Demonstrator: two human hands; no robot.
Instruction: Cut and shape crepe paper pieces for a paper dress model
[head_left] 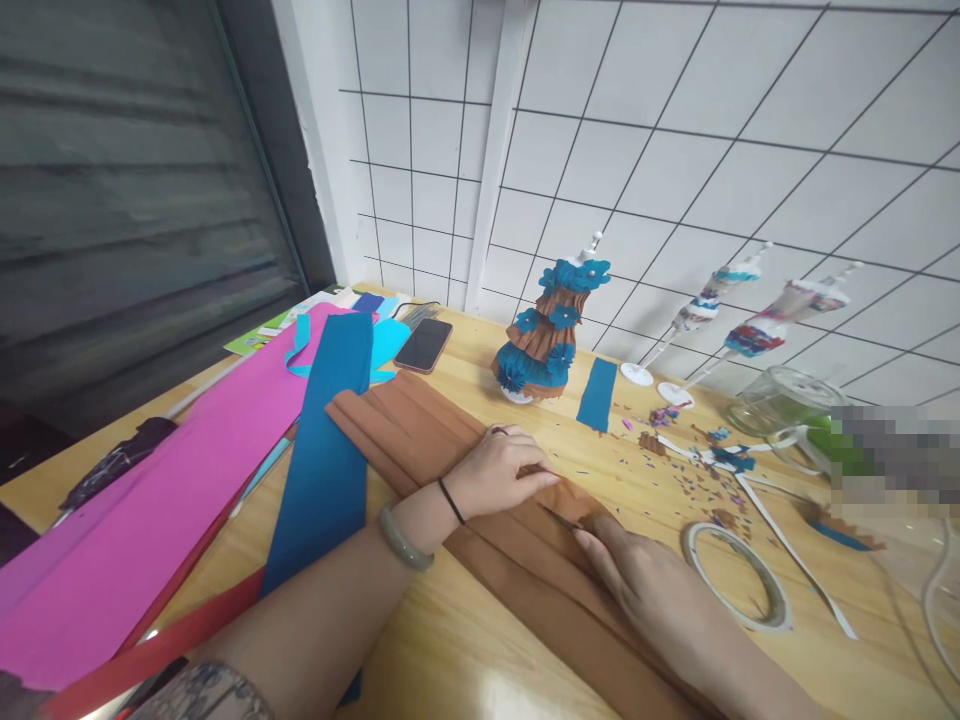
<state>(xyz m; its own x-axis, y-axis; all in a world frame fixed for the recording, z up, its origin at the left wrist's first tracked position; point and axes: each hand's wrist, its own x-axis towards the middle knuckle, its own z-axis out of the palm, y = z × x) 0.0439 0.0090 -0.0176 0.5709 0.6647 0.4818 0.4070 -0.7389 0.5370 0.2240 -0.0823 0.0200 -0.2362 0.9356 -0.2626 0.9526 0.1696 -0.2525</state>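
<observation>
A long sheet of brown crepe paper (420,425) lies slantwise across the table, with folds along its length. My left hand (499,475) rests on it, its fingers closed on the paper's far edge. Just right of that, my right hand (637,575) is closed around scissors (561,518). Only a thin dark blade shows, against the brown paper; the handles are hidden in my fingers. The paper beside the blade is lifted and bent.
Blue crepe paper (322,450) and pink crepe paper (180,500) lie left. Behind stand a decorated dress form (544,340) and two slimmer forms. A phone (424,345), a tape roll (739,577), a glass jar (784,400) and paper scraps (701,490) surround the work.
</observation>
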